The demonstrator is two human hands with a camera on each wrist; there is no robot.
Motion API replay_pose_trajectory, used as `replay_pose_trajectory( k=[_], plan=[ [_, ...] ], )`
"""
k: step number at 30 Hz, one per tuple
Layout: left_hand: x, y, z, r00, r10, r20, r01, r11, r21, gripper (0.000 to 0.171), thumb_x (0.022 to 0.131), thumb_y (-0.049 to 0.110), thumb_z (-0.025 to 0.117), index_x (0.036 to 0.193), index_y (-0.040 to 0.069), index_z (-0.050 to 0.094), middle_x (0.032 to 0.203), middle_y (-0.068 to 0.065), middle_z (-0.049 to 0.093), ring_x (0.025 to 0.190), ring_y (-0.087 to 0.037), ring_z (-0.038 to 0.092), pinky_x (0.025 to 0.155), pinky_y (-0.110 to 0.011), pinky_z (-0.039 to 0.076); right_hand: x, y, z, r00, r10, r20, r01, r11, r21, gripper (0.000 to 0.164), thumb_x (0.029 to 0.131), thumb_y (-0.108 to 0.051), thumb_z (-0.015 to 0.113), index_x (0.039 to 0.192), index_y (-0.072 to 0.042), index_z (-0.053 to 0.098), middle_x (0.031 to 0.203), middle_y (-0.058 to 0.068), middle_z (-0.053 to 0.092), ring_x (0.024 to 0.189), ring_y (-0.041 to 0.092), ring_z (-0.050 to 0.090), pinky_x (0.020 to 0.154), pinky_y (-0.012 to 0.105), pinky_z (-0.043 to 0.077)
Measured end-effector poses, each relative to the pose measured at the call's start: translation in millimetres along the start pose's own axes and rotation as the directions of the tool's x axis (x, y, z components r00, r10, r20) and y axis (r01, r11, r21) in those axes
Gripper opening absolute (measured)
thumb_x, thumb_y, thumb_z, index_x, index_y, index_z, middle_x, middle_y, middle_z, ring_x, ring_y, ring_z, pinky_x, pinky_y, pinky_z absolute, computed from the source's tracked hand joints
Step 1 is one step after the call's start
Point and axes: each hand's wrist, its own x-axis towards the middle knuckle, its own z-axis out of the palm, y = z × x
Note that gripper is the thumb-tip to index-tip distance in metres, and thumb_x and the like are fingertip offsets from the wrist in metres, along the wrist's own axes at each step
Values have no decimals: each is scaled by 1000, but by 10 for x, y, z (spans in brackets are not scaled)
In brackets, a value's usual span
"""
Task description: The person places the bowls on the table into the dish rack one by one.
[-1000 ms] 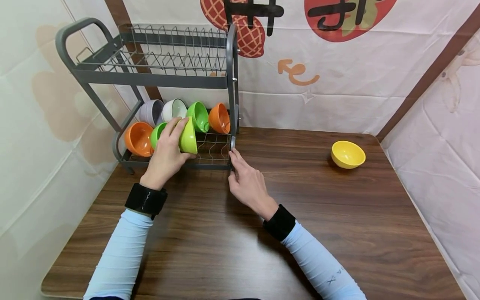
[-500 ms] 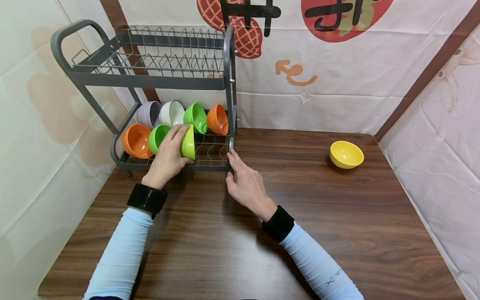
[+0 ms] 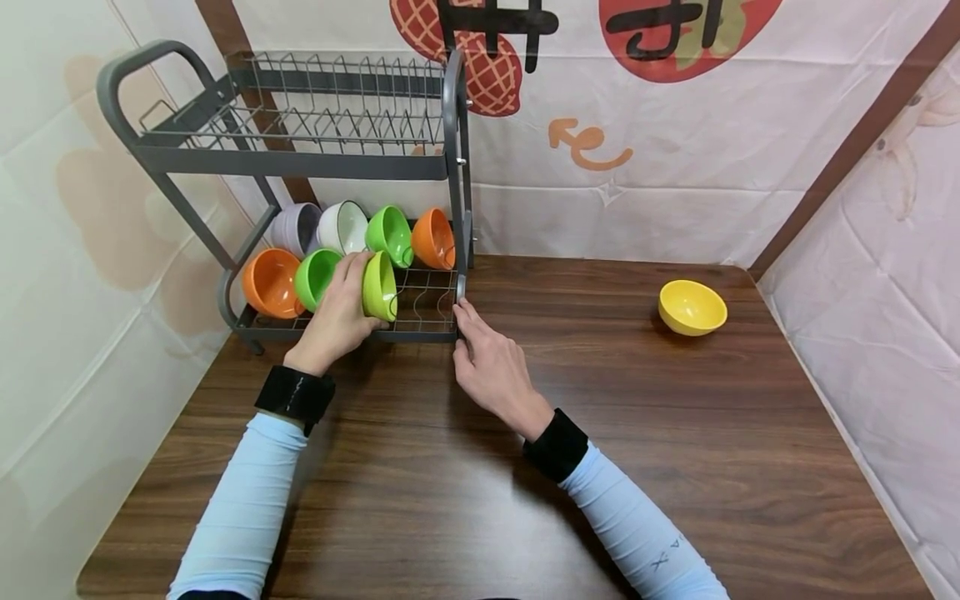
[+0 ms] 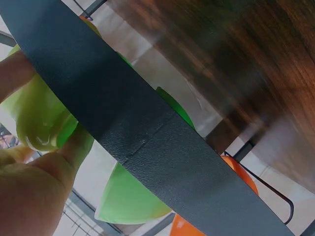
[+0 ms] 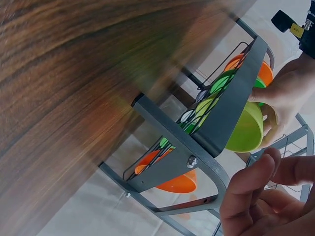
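Observation:
My left hand (image 3: 337, 313) grips a yellow-green bowl (image 3: 380, 287) at the front of the dish rack's lower tier. The bowl stands tilted on its side, opening to the right. Left of it are a green bowl (image 3: 316, 277) and an orange bowl (image 3: 272, 283). In the left wrist view, the rack's grey front bar (image 4: 113, 98) hides part of the yellow-green bowl (image 4: 42, 115). My right hand (image 3: 495, 367) touches the front right upright of the dish rack (image 3: 300, 165) with extended fingertips. In the right wrist view its fingers look slightly bent beside the frame.
Behind, on the lower tier, sit purple (image 3: 295, 229), white (image 3: 342, 227), green (image 3: 389, 235) and orange (image 3: 433, 239) bowls. A yellow bowl (image 3: 692, 307) stands upright on the wooden table (image 3: 637, 467) at right. Wire slots make up the upper tier.
My left hand has lowered the yellow-green bowl onto the lower tier, and its opening has turned more into view. My right hand stays at the rack's upright.

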Motion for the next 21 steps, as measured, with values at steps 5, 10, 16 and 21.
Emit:
replay_pose_trajectory(
  k=[5,10,16,21],
  plan=[
    [25,-47,12,1000,4,23,-4,1000,-16,112,62,-9,97,153,-3,33,152,-29,35,139,-46,37,117,-61,33,10,-7,-6,1000,5,8,-5,1000,5,54,103,-11,52,157,-11,51,162,4,47,42,9,26,41,23,25],
    [58,-96,35,999,-4,40,6,1000,-30,115,61,-9,96,154,-4,30,152,-30,33,139,-47,36,117,-61,32,21,-5,-20,1000,11,1,-11,1000,-1,52,104,-10,52,156,-11,52,160,4,48,42,10,25,40,24,25],
    [81,-126,46,999,-7,50,10,999,-49,114,62,-8,95,154,-5,28,151,-31,33,138,-47,37,117,-61,32,22,-8,-30,1000,14,4,-14,1000,-6,52,104,-10,51,156,-12,53,160,3,48,43,10,24,42,25,24],
    [80,-85,-1,994,-48,94,54,997,-63,115,66,1,99,155,-4,26,153,-29,33,135,-45,39,115,-62,33,21,-10,-23,1000,13,5,-13,1000,-9,52,104,-11,52,156,-12,53,160,3,48,42,10,24,41,24,24]
  ],
)
